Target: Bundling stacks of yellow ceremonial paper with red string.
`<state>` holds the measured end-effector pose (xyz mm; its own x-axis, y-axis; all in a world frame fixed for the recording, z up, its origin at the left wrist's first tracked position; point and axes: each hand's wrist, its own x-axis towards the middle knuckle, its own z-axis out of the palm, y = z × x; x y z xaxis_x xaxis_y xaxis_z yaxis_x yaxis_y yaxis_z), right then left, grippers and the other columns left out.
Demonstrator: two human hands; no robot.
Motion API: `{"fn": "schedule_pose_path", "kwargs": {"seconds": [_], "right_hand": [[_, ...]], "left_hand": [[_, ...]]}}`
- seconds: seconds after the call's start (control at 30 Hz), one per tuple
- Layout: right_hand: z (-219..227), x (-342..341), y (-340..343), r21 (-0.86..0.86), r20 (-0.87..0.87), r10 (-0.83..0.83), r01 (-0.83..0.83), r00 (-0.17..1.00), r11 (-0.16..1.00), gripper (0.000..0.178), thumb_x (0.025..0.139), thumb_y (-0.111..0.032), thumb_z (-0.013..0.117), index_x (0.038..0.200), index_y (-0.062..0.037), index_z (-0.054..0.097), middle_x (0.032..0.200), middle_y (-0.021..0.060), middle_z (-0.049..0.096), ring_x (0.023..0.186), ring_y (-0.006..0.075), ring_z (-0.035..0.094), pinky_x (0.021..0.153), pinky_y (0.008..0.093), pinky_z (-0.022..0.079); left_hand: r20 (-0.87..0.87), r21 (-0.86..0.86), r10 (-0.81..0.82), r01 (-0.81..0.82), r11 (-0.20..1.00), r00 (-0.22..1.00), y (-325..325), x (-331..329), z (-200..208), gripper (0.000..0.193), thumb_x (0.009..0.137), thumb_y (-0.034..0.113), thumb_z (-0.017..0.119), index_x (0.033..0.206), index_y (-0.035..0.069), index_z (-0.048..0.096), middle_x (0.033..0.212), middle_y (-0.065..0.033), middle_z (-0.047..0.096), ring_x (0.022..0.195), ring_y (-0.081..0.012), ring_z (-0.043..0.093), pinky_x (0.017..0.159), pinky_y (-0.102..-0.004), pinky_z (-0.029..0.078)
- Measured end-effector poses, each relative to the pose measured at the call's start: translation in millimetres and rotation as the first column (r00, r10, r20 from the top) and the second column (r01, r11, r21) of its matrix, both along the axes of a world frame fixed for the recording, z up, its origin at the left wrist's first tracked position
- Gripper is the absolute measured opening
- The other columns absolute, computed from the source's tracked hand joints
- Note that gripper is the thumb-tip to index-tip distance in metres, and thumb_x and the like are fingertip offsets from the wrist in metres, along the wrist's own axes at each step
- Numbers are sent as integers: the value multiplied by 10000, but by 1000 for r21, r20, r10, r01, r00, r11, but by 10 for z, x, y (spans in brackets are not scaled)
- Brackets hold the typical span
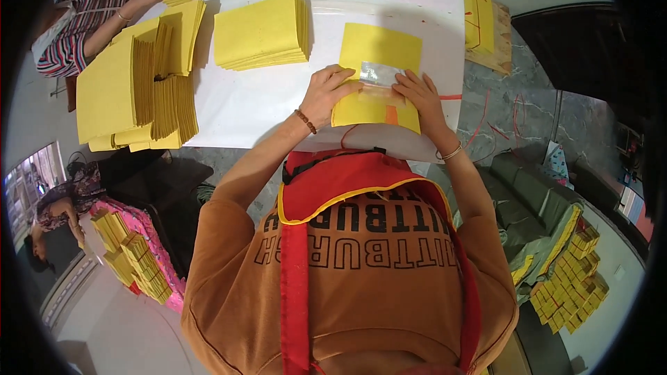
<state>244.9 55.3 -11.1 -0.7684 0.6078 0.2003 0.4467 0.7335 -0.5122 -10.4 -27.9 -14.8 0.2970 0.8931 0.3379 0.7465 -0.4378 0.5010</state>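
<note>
Left grip (328, 96) is resting half-open on the left edge of the yellow sheet (379, 40), right grip (424, 101) is lying spread at its right, shiny strip (379, 74) glinting between

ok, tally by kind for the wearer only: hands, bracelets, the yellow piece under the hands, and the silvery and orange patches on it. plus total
Hands: 2 (left hand, right hand)
Bracelets: 2 (beaded bracelet, bangle)
Yellow piece: 1
Silvery patch: 1
Orange patch: 1
Total: 7
</note>
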Motion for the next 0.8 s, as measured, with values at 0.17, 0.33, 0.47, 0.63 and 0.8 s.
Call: {"fn": "schedule_pose_path", "kwargs": {"seconds": [0.17,0.33,0.47,0.63,0.8], "right_hand": [[-33,-8,-7,21,-17,-21,21,1000,1000,297,781,-161,603,1077,-139,590,1229,38,537,1199,239,450,1017,449,285],[-111,-9,-12,32,-36,-47,48,998,998,276,800,-166,597,1074,-137,589,1228,39,538,1195,242,453,1015,448,287],[-83,-13,-12,16,-26,-33,33,999,999,282,802,-165,595,1082,-135,580,1224,48,540,1196,246,451,1017,450,282],[15,-15,-3,-77,-59,-44,39,997,996,292,791,-154,608,1080,-120,578,1201,56,552,1183,247,459,1016,451,271],[-1,-37,-69,-232,-186,-246,200,951,952,269,799,-170,613,1047,-68,591,897,74,633,844,195,591,800,350,407]], "left_hand": [[111,-39,114,-110,993,987,-15,9,98,481,729,224,616,1186,109,521,1219,-123,473,1072,-307,442,901,-387,324],[-41,-78,65,-68,995,997,-5,-37,156,463,749,205,585,1192,88,518,1239,-124,471,1113,-290,428,917,-379,323],[-244,-14,15,-19,1000,970,-13,-94,93,425,750,184,574,1162,86,539,1220,-113,490,1092,-277,445,903,-377,335],[-90,-82,-15,7,997,996,96,-119,140,308,747,164,575,1044,86,599,1113,-85,567,1038,-249,484,854,-367,358],[27,-178,114,-108,978,993,262,-98,185,262,767,179,614,1003,67,613,872,-88,629,833,-240,554,726,-345,412]]}}
